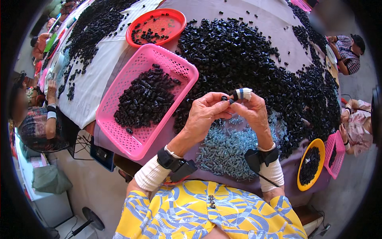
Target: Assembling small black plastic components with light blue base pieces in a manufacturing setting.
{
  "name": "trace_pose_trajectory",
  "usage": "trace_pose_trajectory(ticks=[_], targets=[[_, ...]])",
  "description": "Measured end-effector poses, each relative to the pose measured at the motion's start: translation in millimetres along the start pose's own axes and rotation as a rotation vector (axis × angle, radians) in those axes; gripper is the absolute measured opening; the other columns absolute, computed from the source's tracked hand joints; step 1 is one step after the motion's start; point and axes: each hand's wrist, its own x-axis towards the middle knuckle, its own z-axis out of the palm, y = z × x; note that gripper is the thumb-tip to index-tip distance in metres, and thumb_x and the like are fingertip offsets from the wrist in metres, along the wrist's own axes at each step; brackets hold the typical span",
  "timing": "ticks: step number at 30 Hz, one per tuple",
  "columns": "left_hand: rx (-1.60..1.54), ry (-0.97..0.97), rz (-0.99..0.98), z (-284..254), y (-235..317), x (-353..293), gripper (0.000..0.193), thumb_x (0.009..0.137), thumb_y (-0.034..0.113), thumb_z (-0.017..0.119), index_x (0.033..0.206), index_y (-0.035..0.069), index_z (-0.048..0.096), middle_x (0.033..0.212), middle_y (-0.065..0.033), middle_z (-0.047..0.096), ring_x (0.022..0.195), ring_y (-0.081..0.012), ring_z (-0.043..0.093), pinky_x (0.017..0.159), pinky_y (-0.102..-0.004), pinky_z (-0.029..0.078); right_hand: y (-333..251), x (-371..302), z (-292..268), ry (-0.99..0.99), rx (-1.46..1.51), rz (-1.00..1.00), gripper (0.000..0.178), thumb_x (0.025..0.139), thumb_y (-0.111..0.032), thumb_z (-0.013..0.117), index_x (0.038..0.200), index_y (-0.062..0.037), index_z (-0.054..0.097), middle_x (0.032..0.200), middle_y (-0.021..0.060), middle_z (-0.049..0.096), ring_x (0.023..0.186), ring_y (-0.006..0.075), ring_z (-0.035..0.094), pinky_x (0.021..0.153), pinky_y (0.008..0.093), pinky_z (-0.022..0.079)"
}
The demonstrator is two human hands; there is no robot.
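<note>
Close together over the table, both hands are closed in a pinch. My left hand (207, 110) grips a small black plastic part (224, 98) between thumb and fingertips. My right hand (251, 109), with a striped cloth finger cover (243, 94), pinches right beside it; what lies in its fingertips is mostly hidden. Under the hands spreads a pile of small clear-blue spring-like coils (227, 149). Beyond them lies a large heap of black parts (230, 55). To the left, a pink perforated basket (119, 137) holds many longer black pieces (145, 97).
A red tray (175, 20) with scattered black parts stands beyond the basket. At right are a yellow tray (321, 149) and another pink basket (336, 153). Other people sit at the left (36, 127), far right (348, 55) and right (358, 127). A round-based stand (93, 218) is on the floor.
</note>
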Motion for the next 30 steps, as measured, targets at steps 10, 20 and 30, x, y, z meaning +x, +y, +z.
trace_pose_trajectory(ticks=[10,20,30], targets=[[0.043,0.046,0.120,1.5,-3.8,-1.6,0.019,0.086,0.006,0.061,0.105,0.000,0.058,0.090,-0.0078,0.065,0.077,-0.0139,0.064,0.071,-0.0274,0.054,-18.7,-0.9,0.8,0.002,-0.382,-0.200,0.018,0.078,-0.012,0.069,0.092,-0.0021,0.062,0.073,0.0057,0.062,0.064,0.0137,0.057,0.054,0.0252,0.045],[0.247,0.092,0.196,4.7,-4.1,-2.7,0.017,0.085,0.005,0.061,0.101,-0.001,0.059,0.086,-0.0044,0.064,0.075,-0.0085,0.061,0.067,-0.0224,0.052,-24.0,1.1,-3.6,-0.092,-0.744,-0.350,0.017,0.078,-0.014,0.064,0.079,0.0010,0.056,0.075,0.0157,0.060,0.073,0.0337,0.055,0.065,0.0411,0.043],[0.229,0.061,0.153,3.2,0.3,-2.7,0.020,0.085,0.007,0.063,0.104,-0.001,0.061,0.087,-0.0067,0.066,0.075,-0.0113,0.063,0.069,-0.0249,0.053,-29.9,3.7,-6.9,-0.012,-0.730,-0.423,0.014,0.075,-0.009,0.064,0.080,0.0013,0.056,0.074,0.0151,0.060,0.075,0.0325,0.057,0.070,0.0384,0.045]])
